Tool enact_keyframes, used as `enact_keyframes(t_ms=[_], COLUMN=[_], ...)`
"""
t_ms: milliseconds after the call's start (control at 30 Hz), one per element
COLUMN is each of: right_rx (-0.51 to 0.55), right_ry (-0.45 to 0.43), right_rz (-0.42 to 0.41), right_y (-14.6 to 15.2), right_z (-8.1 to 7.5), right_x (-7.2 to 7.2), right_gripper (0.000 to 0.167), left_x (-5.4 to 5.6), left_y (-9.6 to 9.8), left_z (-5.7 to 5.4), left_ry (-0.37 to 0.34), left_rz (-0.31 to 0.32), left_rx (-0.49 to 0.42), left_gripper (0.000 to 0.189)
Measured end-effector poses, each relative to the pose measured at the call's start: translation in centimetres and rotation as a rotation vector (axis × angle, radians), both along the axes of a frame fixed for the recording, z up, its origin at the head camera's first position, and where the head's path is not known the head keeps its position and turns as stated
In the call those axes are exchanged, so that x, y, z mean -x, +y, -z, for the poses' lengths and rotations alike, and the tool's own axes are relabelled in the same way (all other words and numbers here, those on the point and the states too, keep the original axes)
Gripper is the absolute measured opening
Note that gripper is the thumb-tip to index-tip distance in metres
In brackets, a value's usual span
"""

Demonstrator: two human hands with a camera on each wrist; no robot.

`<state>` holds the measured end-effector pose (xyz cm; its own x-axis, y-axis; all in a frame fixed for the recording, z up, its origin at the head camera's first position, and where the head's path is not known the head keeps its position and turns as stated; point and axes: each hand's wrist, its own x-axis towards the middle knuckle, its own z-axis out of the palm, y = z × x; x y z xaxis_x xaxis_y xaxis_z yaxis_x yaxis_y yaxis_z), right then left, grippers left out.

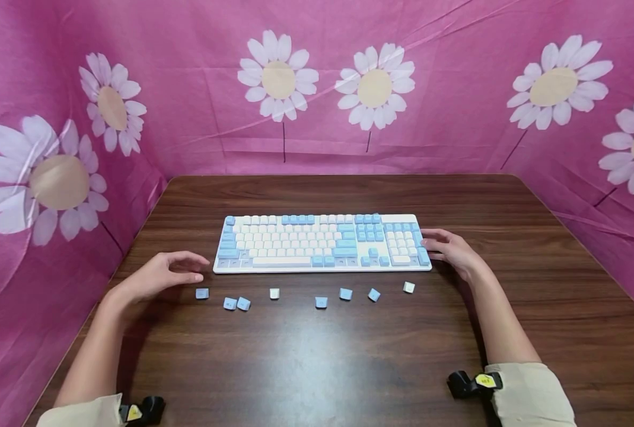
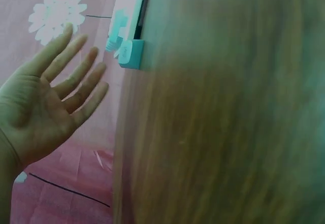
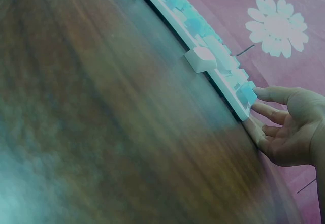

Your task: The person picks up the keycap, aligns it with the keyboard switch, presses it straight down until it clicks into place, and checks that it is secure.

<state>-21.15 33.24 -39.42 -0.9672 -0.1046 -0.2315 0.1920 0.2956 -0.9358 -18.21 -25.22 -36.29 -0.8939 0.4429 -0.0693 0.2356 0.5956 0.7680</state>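
Note:
A white and blue keyboard (image 1: pixel 295 244) lies flat across the middle of the table. At its left end, my left hand (image 1: pixel 162 274) is held just apart from it, fingers loosely extended and holding nothing; the left wrist view shows the palm and spread fingers. My right hand (image 1: pixel 452 252) touches the keyboard's right end with lightly bent fingers, and the right wrist view has the thumb by a blue corner key (image 3: pixel 247 93). Loose keycaps lie in front of the keyboard, among them a blue keycap (image 1: pixel 202 293) below my left hand and a white keycap (image 1: pixel 409 287) near the right end.
Between those two lie several more keycaps, including a white one (image 1: pixel 274 293) and a blue one (image 1: pixel 346 294). Some key positions in the keyboard's bottom row show no cap. A pink flowered cloth (image 1: pixel 327 148) hangs behind and beside the brown wooden table (image 1: pixel 295 379).

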Motion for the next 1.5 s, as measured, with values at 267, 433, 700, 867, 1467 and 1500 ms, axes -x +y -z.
enact_keyframes(t_ms=[267, 433, 700, 867, 1467, 1500], right_rx=[0.005, 0.006, 0.001, 0.004, -0.008, -0.008], right_ry=[0.007, 0.011, 0.002, -0.002, -0.011, -0.013], right_rz=[-0.007, -0.008, -0.005, -0.002, -0.001, 0.000], right_y=[0.0, -0.1, -0.1, -0.1, -0.1, -0.1], right_z=[-0.2, -0.2, -0.1, -0.1, -0.1, -0.1], right_x=[0.0, 0.1, 0.1, 0.2, 0.1, 0.1], right_gripper=[0.062, 0.063, 0.063, 0.063, 0.063, 0.063], left_x=[-0.2, -0.2, -0.3, -0.2, 0.1, 0.1], left_y=[-0.5, -0.7, -0.7, -0.8, -0.7, -0.7], left_z=[1.3, 2.5, 3.1, 3.2, 3.4, 3.4], left_ry=[-0.030, -0.022, -0.015, -0.020, -0.054, -0.053], left_rz=[0.152, 0.188, 0.190, 0.184, 0.165, 0.163], left_rx=[-0.048, -0.071, -0.057, -0.060, -0.021, -0.020], left_gripper=[0.034, 0.033, 0.031, 0.029, 0.022, 0.022])
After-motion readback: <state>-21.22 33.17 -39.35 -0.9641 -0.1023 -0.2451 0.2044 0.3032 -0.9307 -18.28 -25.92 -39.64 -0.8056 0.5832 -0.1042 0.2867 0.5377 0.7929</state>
